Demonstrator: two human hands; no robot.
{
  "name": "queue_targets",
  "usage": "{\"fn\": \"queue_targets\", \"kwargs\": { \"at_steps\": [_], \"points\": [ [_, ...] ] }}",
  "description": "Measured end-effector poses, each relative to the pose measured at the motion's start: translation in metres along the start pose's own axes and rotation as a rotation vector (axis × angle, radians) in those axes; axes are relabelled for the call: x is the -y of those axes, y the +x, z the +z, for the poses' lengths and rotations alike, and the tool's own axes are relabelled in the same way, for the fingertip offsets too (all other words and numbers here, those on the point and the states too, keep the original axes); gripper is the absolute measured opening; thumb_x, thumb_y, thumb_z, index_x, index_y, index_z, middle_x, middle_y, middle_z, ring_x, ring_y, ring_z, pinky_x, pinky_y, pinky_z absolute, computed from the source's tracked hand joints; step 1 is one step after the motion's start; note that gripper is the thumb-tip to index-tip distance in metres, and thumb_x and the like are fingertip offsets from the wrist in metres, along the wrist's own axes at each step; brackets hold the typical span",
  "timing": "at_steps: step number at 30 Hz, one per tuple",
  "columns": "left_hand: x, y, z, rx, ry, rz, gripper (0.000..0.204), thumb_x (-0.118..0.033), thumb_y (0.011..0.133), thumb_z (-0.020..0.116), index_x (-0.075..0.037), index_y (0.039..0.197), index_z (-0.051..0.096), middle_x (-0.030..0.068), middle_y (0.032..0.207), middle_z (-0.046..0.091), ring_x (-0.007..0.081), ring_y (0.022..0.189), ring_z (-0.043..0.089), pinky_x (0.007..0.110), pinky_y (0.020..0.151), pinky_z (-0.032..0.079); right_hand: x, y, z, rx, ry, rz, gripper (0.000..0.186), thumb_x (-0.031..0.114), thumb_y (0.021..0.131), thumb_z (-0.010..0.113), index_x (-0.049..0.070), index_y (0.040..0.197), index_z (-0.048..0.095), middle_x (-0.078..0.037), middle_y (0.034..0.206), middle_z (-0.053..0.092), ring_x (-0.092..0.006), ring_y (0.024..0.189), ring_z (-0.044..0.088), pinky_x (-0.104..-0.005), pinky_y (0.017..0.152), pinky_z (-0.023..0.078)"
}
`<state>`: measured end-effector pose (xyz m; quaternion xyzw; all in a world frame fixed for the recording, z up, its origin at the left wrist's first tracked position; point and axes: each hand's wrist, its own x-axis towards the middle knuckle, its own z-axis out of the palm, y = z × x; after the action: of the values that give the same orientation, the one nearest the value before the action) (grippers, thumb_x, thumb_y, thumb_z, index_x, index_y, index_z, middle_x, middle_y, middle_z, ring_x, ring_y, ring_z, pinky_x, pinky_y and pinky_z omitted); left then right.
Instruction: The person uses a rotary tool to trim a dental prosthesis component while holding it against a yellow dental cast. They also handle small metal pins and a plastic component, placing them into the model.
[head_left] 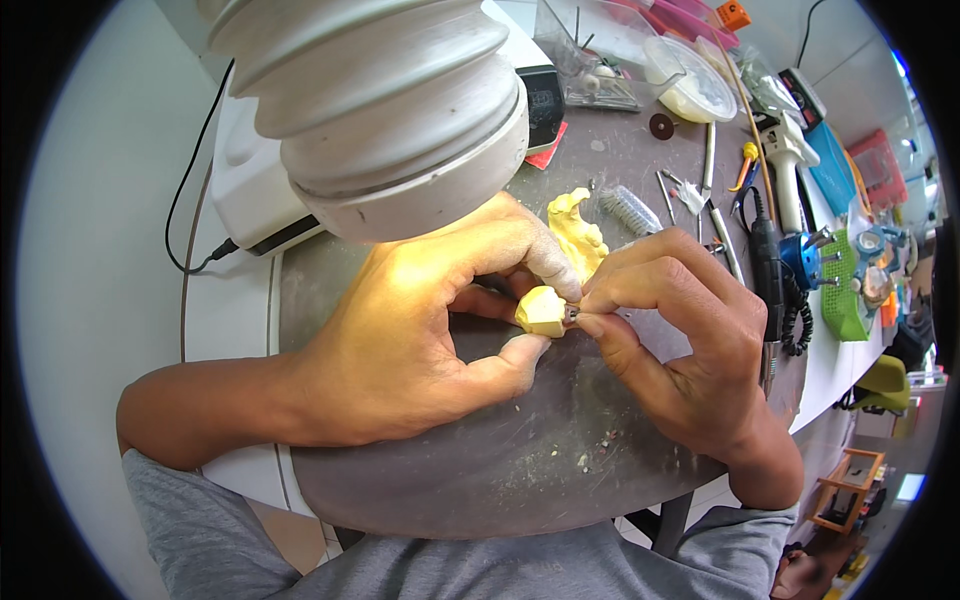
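Observation:
My left hand is closed around a small yellow plaster block, gripping it between the thumb below and the fingers above. From the right, my right hand pinches a tiny dark metal-looking piece between thumb and forefinger. This piece touches the right side of the block; its exact kind is too small to tell. Just behind the fingers lies a larger curved yellow plaster dental cast, partly covered by my hands.
A white ribbed suction hose hangs over the left hand. A clear brush, a cutting disc and slim hand tools lie behind. At the right stand a black handpiece and a green basket. Crumbs dot the grey bench.

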<state>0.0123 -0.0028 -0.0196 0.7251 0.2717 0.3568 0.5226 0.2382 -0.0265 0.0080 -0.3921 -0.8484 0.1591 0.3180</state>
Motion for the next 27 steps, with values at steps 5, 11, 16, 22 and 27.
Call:
{"fn": "queue_targets", "kwargs": {
  "at_steps": [5, 11, 16, 22, 27],
  "points": [
    [0.0, 0.0, -0.001, 0.005, 0.02, -0.006, 0.034, 0.009, 0.077, 0.07, -0.001, 0.11, 0.065, 0.0091, 0.114, 0.057, 0.0175, 0.11, 0.062, 0.03, 0.09, 0.061, 0.002, 0.0, -0.001, -0.016, -0.032, -0.029, 0.016, -0.007, 0.077, 0.075, 0.0, 0.09, 0.068, -0.013, 0.087, 0.069, -0.0246, 0.078, 0.07, -0.0326, 0.07, 0.055],
    [-0.003, 0.002, -0.001, 0.012, 0.037, -0.001, 0.035, 0.01, 0.079, 0.068, 0.0, 0.112, 0.065, 0.0099, 0.116, 0.056, 0.0181, 0.111, 0.062, 0.031, 0.093, 0.06, 0.006, -0.001, -0.034, -0.09, -0.227, 0.089, 0.012, -0.004, 0.079, 0.075, -0.002, 0.089, 0.069, -0.009, 0.079, 0.066, -0.0155, 0.066, 0.062, -0.0282, 0.06, 0.048],
    [-0.003, -0.001, -0.001, 0.009, 0.025, -0.019, 0.038, 0.011, 0.08, 0.066, 0.002, 0.117, 0.062, 0.0114, 0.119, 0.053, 0.0183, 0.114, 0.061, 0.031, 0.096, 0.059, 0.004, -0.011, -0.061, 0.246, -0.46, 0.283, 0.017, 0.004, 0.078, 0.079, 0.002, 0.09, 0.068, -0.012, 0.082, 0.068, -0.0286, 0.072, 0.068, -0.0381, 0.064, 0.052],
    [-0.004, 0.001, -0.003, 0.047, 0.027, -0.035, 0.039, 0.012, 0.081, 0.063, 0.002, 0.118, 0.061, 0.0118, 0.12, 0.051, 0.0188, 0.116, 0.059, 0.03, 0.1, 0.057, 0.001, -0.015, -0.058, 0.364, -0.515, 0.321, 0.014, 0.008, 0.081, 0.075, 0.002, 0.088, 0.065, -0.011, 0.086, 0.065, -0.0334, 0.082, 0.067, -0.0436, 0.072, 0.052],
    [-0.004, -0.001, -0.004, 0.036, 0.02, -0.042, 0.038, 0.012, 0.082, 0.061, 0.002, 0.119, 0.061, 0.0119, 0.121, 0.05, 0.0189, 0.116, 0.058, 0.032, 0.102, 0.056, 0.001, -0.018, -0.055, 0.353, -0.532, 0.327, 0.014, 0.008, 0.081, 0.074, 0.003, 0.089, 0.064, -0.011, 0.086, 0.064, -0.0322, 0.083, 0.068, -0.0432, 0.074, 0.053]
  ]
}}
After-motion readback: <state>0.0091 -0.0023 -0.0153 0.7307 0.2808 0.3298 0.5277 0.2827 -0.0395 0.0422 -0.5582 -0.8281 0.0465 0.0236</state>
